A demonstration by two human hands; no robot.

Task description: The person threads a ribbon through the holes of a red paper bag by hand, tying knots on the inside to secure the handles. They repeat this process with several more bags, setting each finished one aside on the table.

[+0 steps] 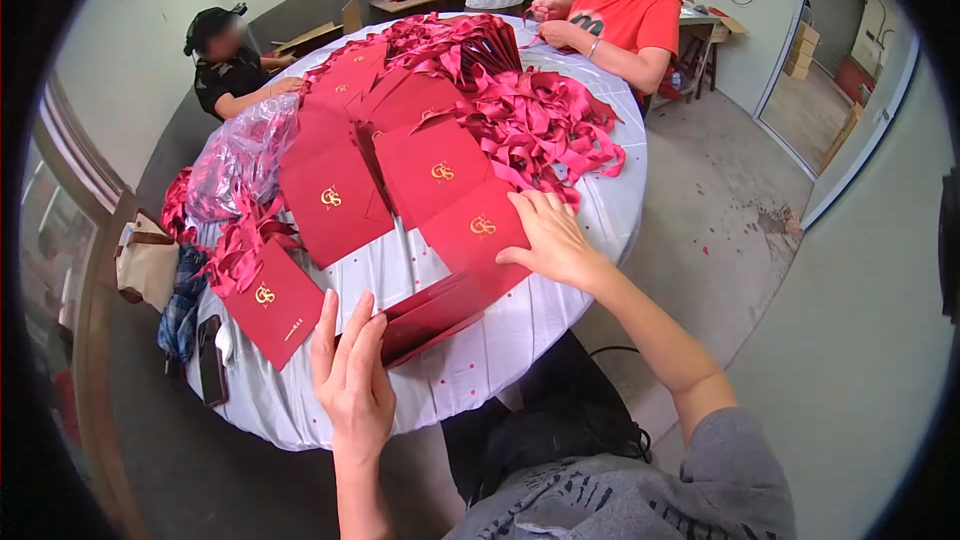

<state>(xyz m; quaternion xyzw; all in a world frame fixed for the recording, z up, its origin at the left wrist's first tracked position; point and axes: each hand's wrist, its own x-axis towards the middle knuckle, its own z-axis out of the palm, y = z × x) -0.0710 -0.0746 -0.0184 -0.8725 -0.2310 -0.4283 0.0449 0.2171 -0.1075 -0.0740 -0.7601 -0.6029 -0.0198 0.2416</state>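
Observation:
My right hand (pixel 553 240) lies at the right edge of a red paper bag (pixel 472 230) with a gold logo, thumb and fingers spread. My left hand (pixel 352 380) is raised with its fingers stretched out, at the left end of another red bag (pixel 440 308). That bag lies near the table's front edge and looks slightly blurred. To the left, a red bag with ribbon handles (pixel 268 302) rests flat. Stacks of red bags (pixel 336 190) with the same gold logo spread beyond my hands.
A round table with a white cloth (pixel 455 380) carries a heap of pink-red ribbons (pixel 550 130) and a clear plastic bag (pixel 240 160). A phone (pixel 212 360) lies at the left edge, near a cream bag (pixel 146 262). Two people (pixel 625 15) work across the table; another stands behind.

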